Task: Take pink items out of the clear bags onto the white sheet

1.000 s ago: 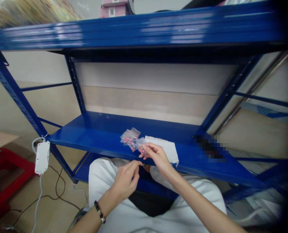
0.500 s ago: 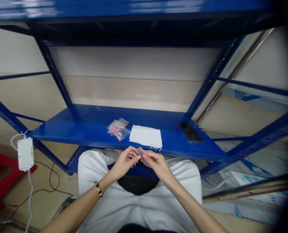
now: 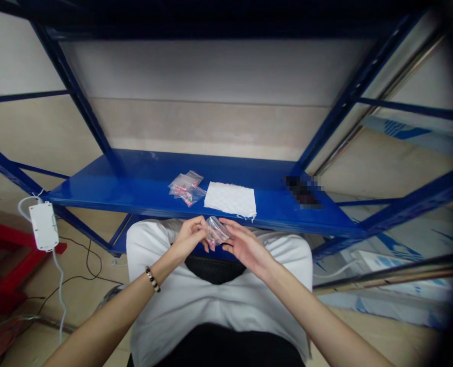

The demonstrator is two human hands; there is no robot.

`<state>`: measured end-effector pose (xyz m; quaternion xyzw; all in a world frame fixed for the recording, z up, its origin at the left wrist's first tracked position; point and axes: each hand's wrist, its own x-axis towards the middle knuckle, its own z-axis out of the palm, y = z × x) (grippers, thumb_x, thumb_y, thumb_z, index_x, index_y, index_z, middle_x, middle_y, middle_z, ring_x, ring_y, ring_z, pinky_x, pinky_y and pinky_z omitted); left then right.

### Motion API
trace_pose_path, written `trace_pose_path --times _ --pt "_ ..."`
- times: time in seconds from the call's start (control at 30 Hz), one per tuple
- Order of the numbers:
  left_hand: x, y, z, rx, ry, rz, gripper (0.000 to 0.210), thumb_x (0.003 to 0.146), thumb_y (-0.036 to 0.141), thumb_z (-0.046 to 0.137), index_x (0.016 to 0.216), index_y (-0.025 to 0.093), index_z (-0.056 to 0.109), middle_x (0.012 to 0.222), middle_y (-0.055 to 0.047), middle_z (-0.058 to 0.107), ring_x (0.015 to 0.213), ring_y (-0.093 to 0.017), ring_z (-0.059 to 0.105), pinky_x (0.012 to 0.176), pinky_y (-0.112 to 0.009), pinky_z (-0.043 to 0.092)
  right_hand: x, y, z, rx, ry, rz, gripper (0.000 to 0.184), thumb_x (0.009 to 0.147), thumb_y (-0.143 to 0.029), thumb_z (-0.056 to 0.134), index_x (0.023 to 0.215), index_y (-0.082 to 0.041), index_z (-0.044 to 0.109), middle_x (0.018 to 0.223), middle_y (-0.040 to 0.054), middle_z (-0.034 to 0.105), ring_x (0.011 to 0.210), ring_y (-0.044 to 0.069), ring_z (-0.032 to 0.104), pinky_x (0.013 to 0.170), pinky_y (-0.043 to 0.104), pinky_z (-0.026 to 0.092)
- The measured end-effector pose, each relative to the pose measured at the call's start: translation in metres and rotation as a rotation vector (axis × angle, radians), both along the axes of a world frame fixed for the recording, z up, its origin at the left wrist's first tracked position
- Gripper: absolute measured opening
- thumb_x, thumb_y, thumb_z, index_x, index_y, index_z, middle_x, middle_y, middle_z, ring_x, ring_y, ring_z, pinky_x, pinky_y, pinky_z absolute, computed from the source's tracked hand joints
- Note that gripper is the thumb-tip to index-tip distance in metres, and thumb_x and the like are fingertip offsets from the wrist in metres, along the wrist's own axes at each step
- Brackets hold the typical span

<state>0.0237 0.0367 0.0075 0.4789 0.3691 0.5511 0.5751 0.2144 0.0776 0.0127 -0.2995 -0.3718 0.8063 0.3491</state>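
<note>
Just off the shelf's front edge, above my lap, a small clear plastic bag (image 3: 217, 230) with pinkish bits inside hangs between my hands. My left hand (image 3: 191, 235) pinches its left side and wears a beaded bracelet at the wrist. On the bag's other side, my right hand (image 3: 247, 247) has its fingers stretched and the thumb apart; the fingertips are right by the bag, and whether they touch it is unclear. Several similar bags (image 3: 187, 187) with pink-red contents lie overlapped on the blue shelf (image 3: 145, 178). Beside them is a wrinkled white cloth (image 3: 230, 199).
A dark, pixelated object (image 3: 304, 192) lies at the shelf's right. Blue rack posts (image 3: 71, 86) frame both sides. At left a white power strip (image 3: 44, 226) hangs on its cable near a red stool (image 3: 4, 265). Wrapped panels (image 3: 398, 285) lean at right.
The view has tilted down. My right hand has loosened its pinch and spread its fingers, and the bag, mostly hidden between the fingers before, now shows openly.
</note>
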Motion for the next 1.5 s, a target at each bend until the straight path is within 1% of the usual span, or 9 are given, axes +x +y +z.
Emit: trace_pose_path --times 0.13,0.3,0.63,0.7,0.83,0.93,1.03,1.2,1.5 --pt "-0.007 -0.003 0.005 0.024 0.045 0.0 0.026 0.082 0.03 0.067 0.073 0.017 0.047 0.069 -0.004 0.07 0.049 -0.013 0.064 0.047 -0.022 0.049 0.0 0.0 -0.002 -0.035 0.007 -0.088 0.033 0.078 -0.024 0.078 0.11 -0.019 0.072 0.088 0.0046 0.073 0.074 0.013 0.066 0.068 0.024 0.052" --pt "-0.011 0.0 0.008 0.009 0.081 0.062 0.031 0.081 0.037 0.07 0.079 0.018 0.045 0.064 -0.001 0.068 0.043 -0.011 0.06 0.045 -0.021 0.046 0.001 0.0 -0.001 -0.016 -0.061 -0.019 0.024 0.074 -0.026 0.082 0.093 -0.013 0.076 0.073 0.0034 0.07 0.061 0.009 0.061 0.06 0.021 0.049" --pt "-0.012 0.007 -0.003 0.013 0.153 0.255 0.042 0.08 0.042 0.072 0.106 0.023 0.045 0.062 0.008 0.058 0.044 -0.008 0.051 0.046 -0.018 0.042 0.004 -0.002 0.004 0.139 -0.099 0.072 0.028 0.075 -0.035 0.081 0.091 -0.014 0.074 0.081 0.0045 0.07 0.066 0.012 0.063 0.06 0.024 0.048" --pt "-0.01 0.005 -0.001 0.089 0.236 0.318 0.043 0.081 0.038 0.07 0.112 0.022 0.045 0.073 0.004 0.06 0.056 -0.009 0.056 0.053 -0.019 0.044 0.004 -0.003 0.004 0.161 -0.127 0.059 0.027 0.073 -0.036 0.082 0.085 -0.014 0.073 0.076 0.0033 0.068 0.064 0.011 0.061 0.059 0.024 0.046" --pt "-0.002 -0.004 0.008 0.356 0.57 0.438 0.032 0.083 0.026 0.067 0.111 0.02 0.055 0.114 -0.009 0.058 0.108 -0.02 0.056 0.084 -0.028 0.047 0.002 -0.005 0.005 0.186 -0.172 0.025 0.028 0.07 -0.037 0.084 0.079 -0.014 0.071 0.07 0.0018 0.066 0.06 0.01 0.058 0.057 0.023 0.044" --pt "0.003 -0.012 0.014 0.459 0.696 0.327 0.007 0.088 0.025 0.06 0.088 0.018 0.062 0.102 -0.008 0.061 0.103 -0.021 0.055 0.092 -0.033 0.043 0.002 -0.007 0.008 0.215 -0.187 0.003 0.028 0.07 -0.038 0.083 0.078 -0.015 0.071 0.07 0.0014 0.065 0.06 0.01 0.057 0.057 0.023 0.044" --pt "0.007 -0.017 0.014 0.42 0.66 0.172 0.023 0.093 0.03 0.055 0.075 0.017 0.061 0.081 -0.005 0.062 0.081 -0.017 0.057 0.081 -0.03 0.045 0.001 -0.011 0.011 0.261 -0.219 0.001 0.028 0.072 -0.04 0.081 0.074 -0.015 0.07 0.068 0.0014 0.065 0.059 0.01 0.056 0.056 0.022 0.043" --pt "0.006 -0.016 0.01 0.282 0.604 0.081 0.031 0.088 0.042 0.063 0.072 0.015 0.063 0.065 -0.001 0.062 0.062 -0.012 0.054 0.063 -0.024 0.042 -0.003 -0.015 0.011 0.31 -0.241 0.014 0.03 0.073 -0.043 0.08 0.075 -0.014 0.07 0.064 0.001 0.063 0.055 0.009 0.054 0.052 0.021 0.042" --pt "0.008 -0.015 0.003 0.175 0.494 -0.086 0.034 0.084 0.046 0.068 0.082 0.012 0.067 0.073 -0.005 0.068 0.064 -0.013 0.061 0.065 -0.025 0.049 -0.005 -0.018 0.003 0.356 -0.255 0.073 0.032 0.075 -0.045 0.078 0.076 -0.014 0.068 0.063 0.0024 0.066 0.054 0.01 0.056 0.049 0.02 0.042"
